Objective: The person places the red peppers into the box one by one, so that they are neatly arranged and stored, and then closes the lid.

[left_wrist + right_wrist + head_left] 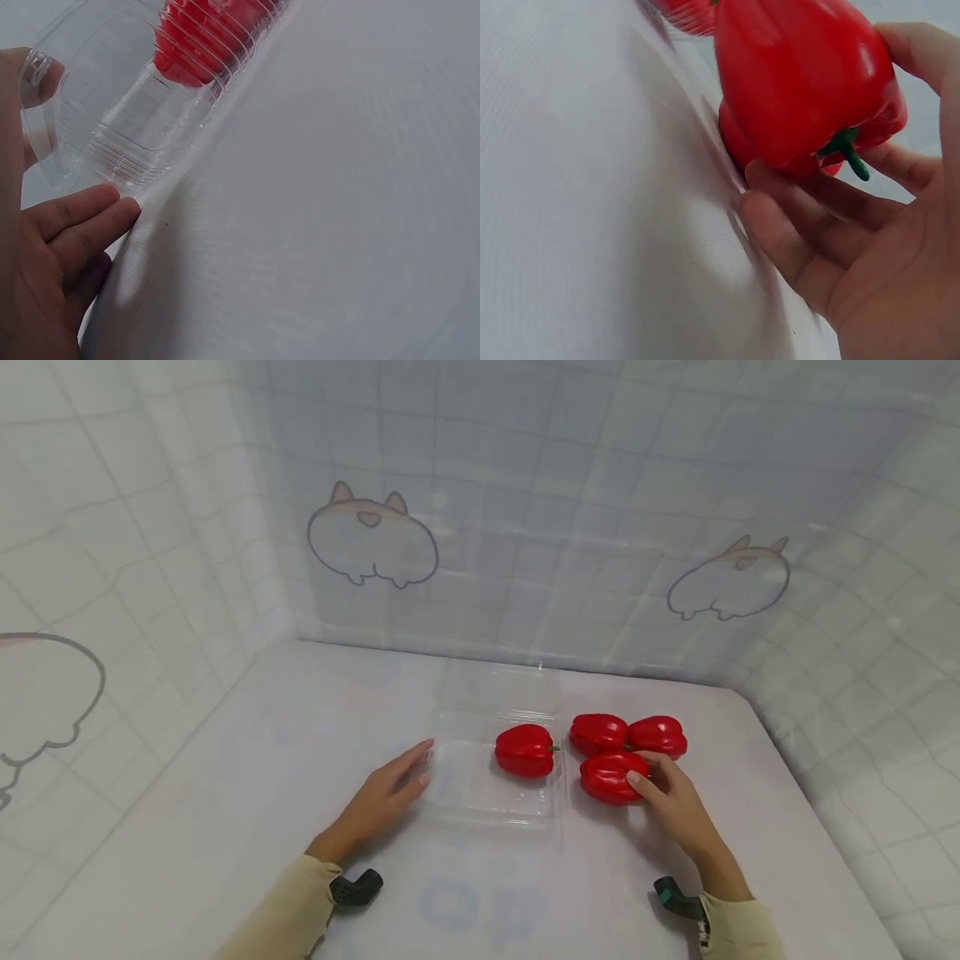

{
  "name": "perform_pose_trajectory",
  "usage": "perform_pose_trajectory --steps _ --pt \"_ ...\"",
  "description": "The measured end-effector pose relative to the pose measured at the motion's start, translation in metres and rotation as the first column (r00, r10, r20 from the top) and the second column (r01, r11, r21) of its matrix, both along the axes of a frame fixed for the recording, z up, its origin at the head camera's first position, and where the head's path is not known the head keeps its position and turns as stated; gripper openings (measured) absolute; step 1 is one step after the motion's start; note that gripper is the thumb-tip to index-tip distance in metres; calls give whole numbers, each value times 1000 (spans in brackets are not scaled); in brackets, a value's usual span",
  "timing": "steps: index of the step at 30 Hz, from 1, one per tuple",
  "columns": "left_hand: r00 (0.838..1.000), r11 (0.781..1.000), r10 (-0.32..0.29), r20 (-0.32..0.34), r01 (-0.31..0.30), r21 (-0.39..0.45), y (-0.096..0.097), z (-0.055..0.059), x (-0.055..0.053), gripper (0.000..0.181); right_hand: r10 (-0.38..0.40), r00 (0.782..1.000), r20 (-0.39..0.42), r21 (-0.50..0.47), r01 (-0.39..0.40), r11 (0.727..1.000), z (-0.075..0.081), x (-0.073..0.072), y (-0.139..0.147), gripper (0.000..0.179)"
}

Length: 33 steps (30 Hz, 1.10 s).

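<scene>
One pepper [523, 752] in tray [463, 779], room leftward

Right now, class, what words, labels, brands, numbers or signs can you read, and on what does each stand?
No text can be read.
Faint bluish marks on the white table: too blurred to read.
Red peppers and clear container: no lettering visible.
Backdrop: drawings, no visible words.

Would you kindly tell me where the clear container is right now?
In the head view, the container sits just below centre with one pepper in it, between the left hand and three more peppers on the right.
</scene>
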<state>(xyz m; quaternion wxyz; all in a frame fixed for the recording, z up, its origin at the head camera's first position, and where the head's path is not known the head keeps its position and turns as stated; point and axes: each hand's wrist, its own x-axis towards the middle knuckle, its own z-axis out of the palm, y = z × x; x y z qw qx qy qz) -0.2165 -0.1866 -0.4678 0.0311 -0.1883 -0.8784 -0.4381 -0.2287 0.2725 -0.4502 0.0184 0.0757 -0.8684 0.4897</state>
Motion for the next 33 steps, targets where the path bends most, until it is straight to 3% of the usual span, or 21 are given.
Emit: perform_pose_trajectory --steps 6,12,19,27,33 --pt "1000 999 18 8 -19 47 7 2 -7 55 5 1000 10 -65 -5 998 21 -7 4 62" --pt "998 997 8 62 -13 81 25 -3 -16 56 -10 1000 -12 -51 9 999 41 -10 21 61" --pt "996 995 49 69 -55 82 29 -1 -17 54 13 999 -36 -96 -16 995 49 -25 19 61" --pt "998 997 22 55 -26 69 26 8 -28 54 33 992 -118 -199 -56 978 59 -35 3 53" --pt "998 998 13 56 -16 65 31 9 -39 54 43 993 -112 -177 -63 982 66 -42 -7 64"
